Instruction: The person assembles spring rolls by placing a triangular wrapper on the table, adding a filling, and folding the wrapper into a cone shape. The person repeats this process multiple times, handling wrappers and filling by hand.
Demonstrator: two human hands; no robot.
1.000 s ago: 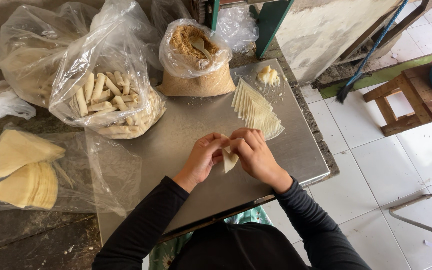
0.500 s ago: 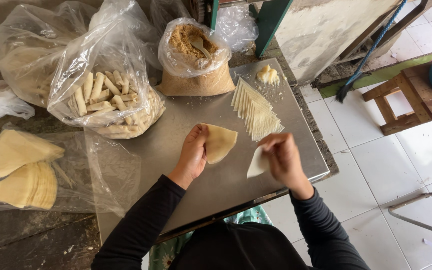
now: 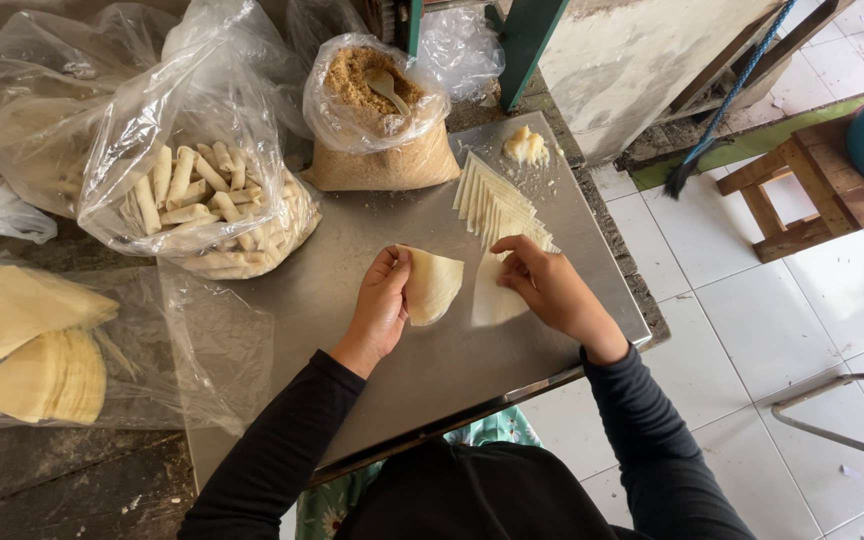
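The left hand (image 3: 380,305) pinches a thin, floppy wrapper (image 3: 434,284) by its edge; the right hand (image 3: 550,285) presses another sheet (image 3: 495,300) near the bench's right edge; both probably tear easily.

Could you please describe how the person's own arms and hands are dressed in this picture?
Both arms are covered by long, plain black sleeves of a snug, soft-looking fabric that end at the wrists. The left hand and right hand are bare: no gloves, and no rings, watch or bracelets that I can see.
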